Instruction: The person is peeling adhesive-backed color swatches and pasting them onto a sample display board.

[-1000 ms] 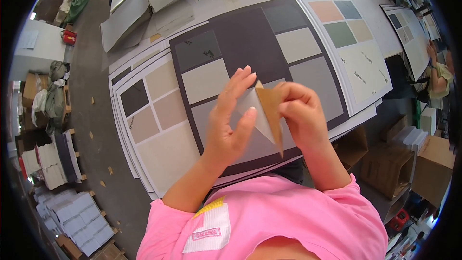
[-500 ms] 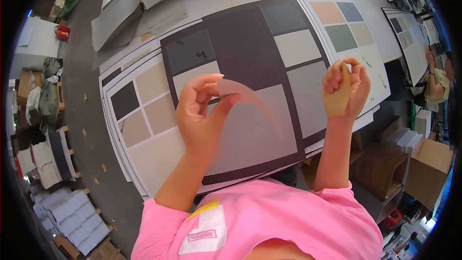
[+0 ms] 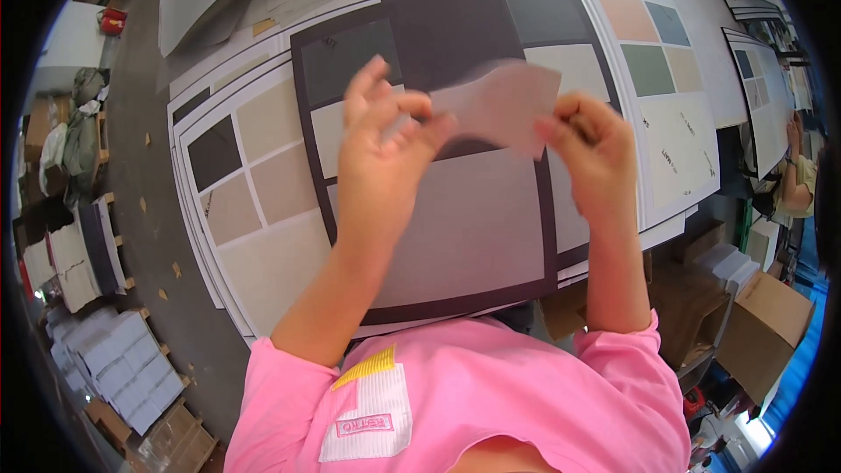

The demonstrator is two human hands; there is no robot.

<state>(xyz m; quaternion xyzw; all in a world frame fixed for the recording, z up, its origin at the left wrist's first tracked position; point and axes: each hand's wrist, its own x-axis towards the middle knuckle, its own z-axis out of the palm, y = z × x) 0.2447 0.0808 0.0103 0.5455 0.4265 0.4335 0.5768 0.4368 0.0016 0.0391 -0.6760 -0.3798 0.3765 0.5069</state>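
A thin, flexible greyish-pink sheet (image 3: pixel 506 105), bowed and blurred by motion, spans the space between my hands above a dark sample board (image 3: pixel 447 44). My left hand (image 3: pixel 381 144) pinches its left end between thumb and index finger, the other fingers raised. At the right end, my right hand (image 3: pixel 597 153) grips the sheet's lower corner with thumb and fingers. Below the hands, a large grey swatch (image 3: pixel 464 232) covers the board's near middle. Darker and cream swatches sit along both sides of that board. Whether the right palm holds anything else is hidden.
White sample boards with coloured swatches lie under the dark one, at left (image 3: pixel 272 276) and right (image 3: pixel 674 127). Curved grey sheets (image 3: pixel 206 4) rest at the far left. Cardboard boxes (image 3: pixel 764 328) stand at right. Another person's arm (image 3: pixel 797 180) shows at the far right.
My right hand has moved left and down and taken the sheet's right end; the tan piece it held no longer shows. The sheet has swung up from hanging to stretched between my hands.
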